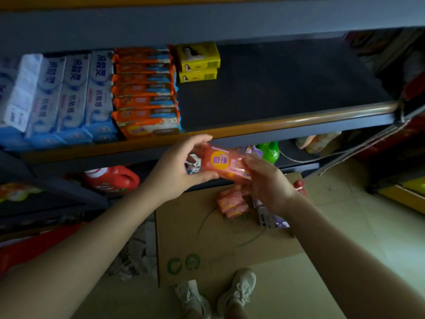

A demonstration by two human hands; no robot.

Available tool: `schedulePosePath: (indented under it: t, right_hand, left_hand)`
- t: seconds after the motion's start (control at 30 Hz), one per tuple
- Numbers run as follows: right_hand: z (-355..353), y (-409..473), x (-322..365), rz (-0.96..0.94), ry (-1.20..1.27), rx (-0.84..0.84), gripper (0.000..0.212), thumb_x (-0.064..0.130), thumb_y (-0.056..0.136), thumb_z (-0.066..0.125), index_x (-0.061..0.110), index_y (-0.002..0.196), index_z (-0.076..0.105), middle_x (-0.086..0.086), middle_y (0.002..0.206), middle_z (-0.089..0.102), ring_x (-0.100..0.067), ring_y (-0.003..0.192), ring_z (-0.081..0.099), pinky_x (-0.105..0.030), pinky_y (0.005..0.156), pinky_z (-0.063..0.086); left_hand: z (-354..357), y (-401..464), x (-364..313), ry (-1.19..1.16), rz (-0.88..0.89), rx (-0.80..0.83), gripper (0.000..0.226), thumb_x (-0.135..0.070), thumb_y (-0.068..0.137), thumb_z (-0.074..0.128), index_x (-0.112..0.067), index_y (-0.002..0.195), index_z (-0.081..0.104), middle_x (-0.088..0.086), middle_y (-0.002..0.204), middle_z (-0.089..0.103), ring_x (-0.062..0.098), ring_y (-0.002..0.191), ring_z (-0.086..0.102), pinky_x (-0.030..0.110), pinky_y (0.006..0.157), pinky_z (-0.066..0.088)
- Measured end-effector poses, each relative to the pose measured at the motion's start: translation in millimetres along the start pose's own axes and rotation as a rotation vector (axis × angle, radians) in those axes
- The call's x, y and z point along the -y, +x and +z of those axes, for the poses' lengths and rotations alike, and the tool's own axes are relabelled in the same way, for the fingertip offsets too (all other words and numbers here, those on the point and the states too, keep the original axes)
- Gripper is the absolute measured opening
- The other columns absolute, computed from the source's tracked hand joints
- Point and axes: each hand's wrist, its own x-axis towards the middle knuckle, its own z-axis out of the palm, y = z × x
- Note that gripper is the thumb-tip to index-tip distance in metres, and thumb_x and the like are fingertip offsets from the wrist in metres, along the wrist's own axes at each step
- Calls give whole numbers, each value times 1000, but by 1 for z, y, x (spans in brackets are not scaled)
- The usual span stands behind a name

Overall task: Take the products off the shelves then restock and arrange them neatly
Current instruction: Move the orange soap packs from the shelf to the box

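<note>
Shelves [287, 125] of dark metal with an orange front rail are filling the far half of the view, and the upper one is carrying stock only on its left part. A flattened cardboard sheet [207, 245] is lying on the pale floor below, just in front of the person's white shoes [216, 295]. White-and-blue toothpaste boxes [73, 95] are standing in a row at the far left of the shelf, and right beside them orange soap packs [145, 90] are running in a line from far to near. Two yellow boxes [199, 63] are sitting stacked just right of that line, toward the back. On the lower shelf a red detergent jug [112, 180] is lying at the left and a green bottle [270, 151] is showing at the right. More pink packs [232, 203] are resting in a small heap on the cardboard, with purple packs just right of them. One pink soap pack [224, 164] is being held in the air just below the rail — the left hand [177, 169] is gripping its left end, thumb under and fingers curled over the top, while the right hand [264, 183] is pinching its right end.
</note>
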Motion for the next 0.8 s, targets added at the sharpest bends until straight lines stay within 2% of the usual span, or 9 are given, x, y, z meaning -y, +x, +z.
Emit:
schedulePosePath:
  t: [0.1, 0.2, 0.27, 0.37, 0.43, 0.5, 0.57, 0.67, 0.8]
  right_hand:
    - [-11, -12, 6, -91, -79, -44, 22, 20, 78, 52, 8, 96, 55, -7, 65, 58, -19, 49, 57, -23, 46, 47]
    - [-21, -18, 9, -114, -283, -111, 10, 10, 90, 54, 8, 97, 60, -9, 76, 61, -19, 57, 59, -24, 51, 50]
    - [-32, -15, 5, -71, -513, -168, 12, 7, 93, 51, 6, 98, 62, -9, 78, 60, -18, 62, 58, -24, 55, 50]
    - [-65, -7, -12, -12, -946, -213, 10, 16, 91, 55, 12, 93, 64, -9, 81, 64, -23, 73, 61, -35, 71, 51]
    - [-91, -6, -25, 25, -1171, -279, 12, 21, 90, 56, 14, 93, 65, -11, 90, 67, -27, 86, 62, -37, 81, 49]
    - [-112, -6, -36, 87, -1269, -298, 19, 22, 92, 52, 10, 97, 66, -12, 97, 67, -27, 92, 62, -30, 78, 44]
    - [-126, -7, -43, 163, -1354, -265, 22, 23, 93, 48, 12, 99, 66, -9, 100, 67, -25, 94, 61, -28, 75, 41]
    - [-146, -3, -53, 171, -1439, -157, 22, 19, 94, 45, 11, 102, 64, -10, 100, 64, -27, 94, 59, -32, 81, 45]
    - [-161, 10, -62, 41, -1431, -99, 19, 14, 94, 46, 10, 96, 65, 1, 84, 60, -9, 69, 52, -11, 57, 38]
  left_hand:
    - [17, -5, 13, 99, 3, 72, 63, -25, 68, 81, -19, 123, 51, -10, 112, 50, -5, 97, 45, 1, 82, 34]
    - [40, -16, 23, -9, -178, 117, 57, -25, 67, 83, -29, 113, 49, -21, 102, 50, -3, 88, 51, 5, 75, 38]
    - [58, -26, 27, -43, -274, 149, 56, -26, 68, 82, -28, 114, 51, -22, 99, 52, -3, 86, 53, 4, 72, 40]
    - [91, -42, 38, -10, -366, 246, 49, -31, 73, 77, -24, 115, 53, -20, 94, 54, -5, 81, 53, 5, 65, 40]
    - [117, -52, 50, -11, -488, 313, 46, -40, 73, 75, -26, 111, 54, -15, 96, 60, 3, 84, 58, 15, 69, 46]
    - [145, -60, 65, 10, -597, 341, 38, -44, 72, 73, -27, 102, 57, -9, 94, 64, 10, 85, 62, 26, 71, 51]
    - [174, -69, 74, -13, -701, 315, 28, -37, 75, 73, -28, 95, 56, -10, 87, 63, 11, 82, 61, 23, 65, 46]
    - [218, -83, 85, -67, -823, 236, 25, -31, 77, 73, -27, 93, 53, -10, 85, 60, 12, 83, 59, 21, 62, 39]
    - [263, -94, 113, 14, -892, 194, 26, -35, 76, 73, -23, 93, 56, -1, 88, 65, 18, 82, 62, 28, 65, 44]
